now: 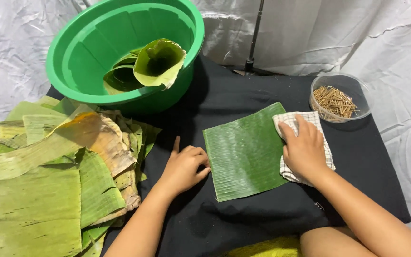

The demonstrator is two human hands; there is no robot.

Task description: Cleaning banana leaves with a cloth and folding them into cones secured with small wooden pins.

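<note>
The biggest thing is the desk (243, 214), covered in soft black cloth. On my left lies a big pile of banana leaves (39, 181), long and flat, some green, some dry and brown at the edges. Behind it sits a round green plastic tub (86, 43) with rolled leaf cones (158, 62) inside. In the middle of the desk lies one square leaf piece (246, 152), dark green, flat, with thin lines running across it. My left hand (184, 166) rests at its left edge, fingers curled loosely, holding nothing, only touching the edge to keep it still. My right hand (305, 150) lies flat with fingers spread, pressing a white checked cloth (324, 143) down at the leaf's right edge. The cloth looks soft and crumpled. I think the leaf could tear along its thin lines if I rub too hard, because it looks thin and splits easily. It could also slide on the smooth black cloth if my left hand lets go. Behind my right hand is a small clear round bowl (365, 95) full of tiny thin brown sticks (336, 101). My arm could bump it and spill them.
</note>
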